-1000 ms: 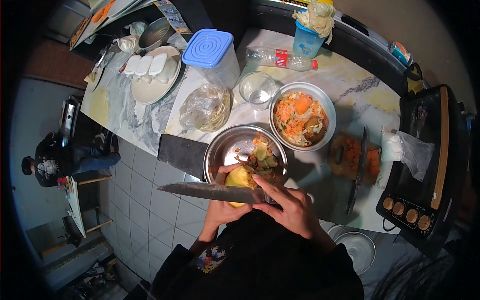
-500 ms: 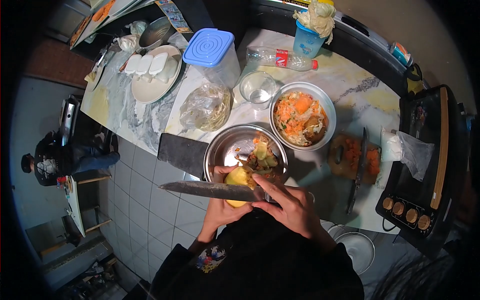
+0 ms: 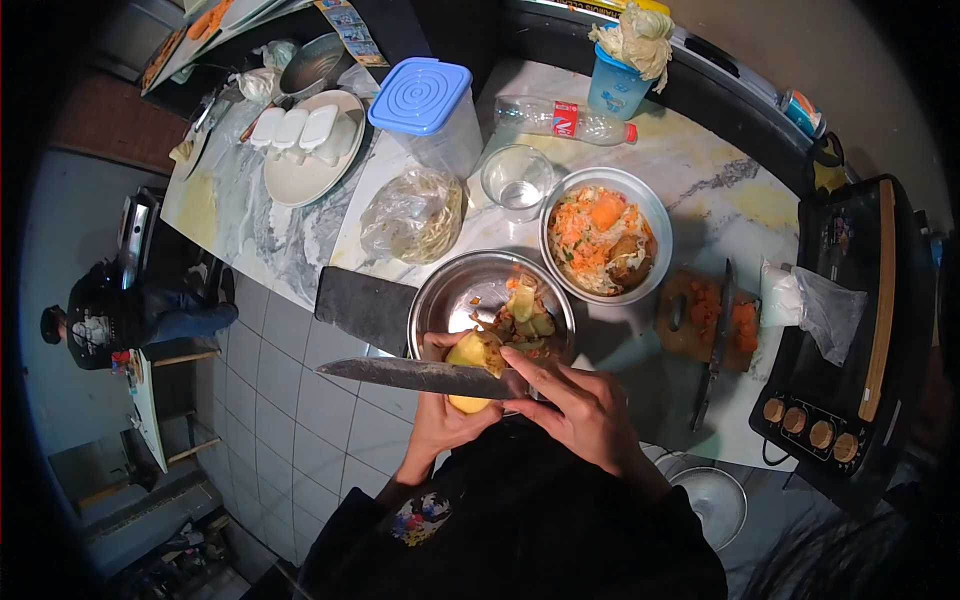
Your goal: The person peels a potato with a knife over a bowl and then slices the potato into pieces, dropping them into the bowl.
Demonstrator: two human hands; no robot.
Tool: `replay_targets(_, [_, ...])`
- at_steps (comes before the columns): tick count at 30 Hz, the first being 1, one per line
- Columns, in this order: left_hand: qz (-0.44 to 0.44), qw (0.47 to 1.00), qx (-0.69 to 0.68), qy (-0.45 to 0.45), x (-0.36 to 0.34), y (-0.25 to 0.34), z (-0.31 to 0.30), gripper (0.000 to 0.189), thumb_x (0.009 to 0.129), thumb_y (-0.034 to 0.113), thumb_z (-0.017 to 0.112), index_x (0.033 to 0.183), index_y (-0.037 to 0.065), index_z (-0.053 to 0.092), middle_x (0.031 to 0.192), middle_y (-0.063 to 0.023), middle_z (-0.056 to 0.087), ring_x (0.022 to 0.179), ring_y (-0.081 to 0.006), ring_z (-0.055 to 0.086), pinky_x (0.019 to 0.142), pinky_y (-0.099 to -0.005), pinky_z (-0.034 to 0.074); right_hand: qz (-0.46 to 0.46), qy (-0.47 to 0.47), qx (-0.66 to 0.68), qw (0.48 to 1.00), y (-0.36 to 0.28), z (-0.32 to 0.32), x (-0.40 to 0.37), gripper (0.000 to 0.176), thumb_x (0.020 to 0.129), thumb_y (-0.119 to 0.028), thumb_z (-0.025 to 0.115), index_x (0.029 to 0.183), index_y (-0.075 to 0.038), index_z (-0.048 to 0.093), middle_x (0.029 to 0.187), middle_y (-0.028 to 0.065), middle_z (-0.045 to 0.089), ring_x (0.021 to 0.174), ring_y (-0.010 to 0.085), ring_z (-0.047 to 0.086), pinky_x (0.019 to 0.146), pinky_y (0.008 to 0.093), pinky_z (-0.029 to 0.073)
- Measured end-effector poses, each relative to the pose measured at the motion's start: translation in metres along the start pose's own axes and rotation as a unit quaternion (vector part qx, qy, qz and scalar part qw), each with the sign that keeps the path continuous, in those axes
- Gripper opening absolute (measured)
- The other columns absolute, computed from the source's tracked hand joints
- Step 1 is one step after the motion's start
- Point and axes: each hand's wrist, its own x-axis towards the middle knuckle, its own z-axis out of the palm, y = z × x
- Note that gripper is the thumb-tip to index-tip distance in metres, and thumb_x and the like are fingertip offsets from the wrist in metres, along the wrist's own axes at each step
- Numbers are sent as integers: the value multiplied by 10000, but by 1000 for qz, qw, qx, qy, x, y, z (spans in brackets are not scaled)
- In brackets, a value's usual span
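My left hand (image 3: 440, 428) is wrapped round a yellow, partly peeled potato (image 3: 474, 351) with a brown patch of skin on it. A large knife (image 3: 418, 376) lies across the potato, its blade pointing left and hiding the potato's middle. Its handle end is in my right hand (image 3: 582, 412), whose index finger and thumb reach toward the potato at the brown patch. Both hands are at the near edge of a steel bowl (image 3: 415, 300), which holds peelings (image 3: 523, 318) and orange scraps.
A metal bowl (image 3: 664, 225) of shredded vegetables stands beyond. On the right are a second knife (image 3: 716, 345) on a cutting board (image 3: 672, 335) with orange pieces, and a toaster oven (image 3: 850, 330). Farther back are a glass (image 3: 517, 180), plastic bottle (image 3: 540, 117) and lidded container (image 3: 425, 110). A person (image 3: 120, 315) stands left.
The knife and potato have shifted very slightly, and the skin at the potato's right end now hangs a little lower. Both hands keep their hold.
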Motion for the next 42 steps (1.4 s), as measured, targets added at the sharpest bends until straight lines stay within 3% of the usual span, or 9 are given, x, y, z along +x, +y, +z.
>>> replay_targets(9, [0, 998, 60, -1, -5, -23, -15, 752, 647, 39, 763, 1288, -55, 381, 1257, -114, 399, 1100, -167, 496, 924, -308, 423, 32, -18, 10, 999, -6, 1, 6, 643, 713, -138, 788, 1308, -106, 545, 876, 88, 656, 684, 233, 645, 610, 331, 522])
replay_targets(11, [7, 998, 58, 0, -3, -21, -14, 750, 649, 40, 765, 1288, -52, 385, 1243, -112, 403, 1105, -169, 493, 927, -310, 420, -7, 14, -4, 1000, 1, 7, 6, 617, 766, -247, 763, 1328, -144, 529, 822, 29, 656, 641, 173, 649, 551, 294, 508])
replay_targets(19, [-34, 999, 20, -9, -7, -7, -9, 703, 646, 54, 772, 1253, -44, 430, 1188, -114, 408, 1104, -194, 473, 948, -328, 394, 13, -4, 5, 1000, -1, 1, -4, 600, 766, -243, 763, 1315, -143, 543, 776, 22, 634, 608, 170, 629, 526, 291, 490])
replay_targets(22, [68, 987, 137, -53, -6, -23, -9, 712, 626, 97, 802, 1234, -36, 456, 1136, -125, 442, 1110, -233, 471, 958, -366, 377, 19, -10, -9, 1000, -2, 2, -3, 592, 764, -233, 766, 1308, -139, 550, 778, 26, 636, 603, 174, 625, 529, 296, 490])
replay_targets(24, [65, 988, 134, -33, -6, -26, -5, 699, 627, 93, 803, 1225, -36, 465, 1144, -128, 441, 1109, -235, 474, 957, -364, 377, 17, -12, -17, 1000, -3, 1, -3, 590, 763, -228, 767, 1305, -138, 552, 784, 28, 640, 603, 176, 624, 533, 299, 491])
replay_targets(27, [12, 999, 39, 8, -14, -20, 2, 672, 629, 89, 803, 1207, -36, 485, 1160, -137, 440, 1103, -243, 478, 957, -363, 376, 64, -36, 29, 997, -2, -2, -6, 639, 704, -108, 794, 1295, -97, 552, 946, 136, 665, 748, 269, 666, 638, 351, 526])
replay_targets(29, [-36, 997, -60, 27, -13, -18, 3, 657, 630, 89, 803, 1197, -36, 495, 1168, -144, 441, 1100, -250, 481, 958, -365, 374, 13, 9, 26, 1000, 4, -3, -8, 594, 781, -241, 750, 1324, -143, 531, 783, 39, 645, 607, 200, 630, 548, 313, 493])
replay_targets(37, [32, 986, 158, -39, -15, -30, -10, 616, 639, 74, 797, 1177, -13, 510, 1185, -155, 453, 1080, -244, 488, 948, -359, 390, 16, 4, 0, 1000, 2, 3, -3, 606, 774, -289, 752, 1327, -178, 530, 810, 48, 660, 600, 229, 629, 538, 315, 491])
replay_targets(42, [17, 998, 46, 30, -14, -22, -3, 632, 629, 92, 812, 1175, -11, 513, 1185, -160, 454, 1075, -275, 493, 914, -364, 416, 28, 4, -11, 1000, 6, 1, -10, 595, 773, -295, 751, 1319, -186, 539, 806, 42, 664, 602, 225, 632, 528, 315, 489])
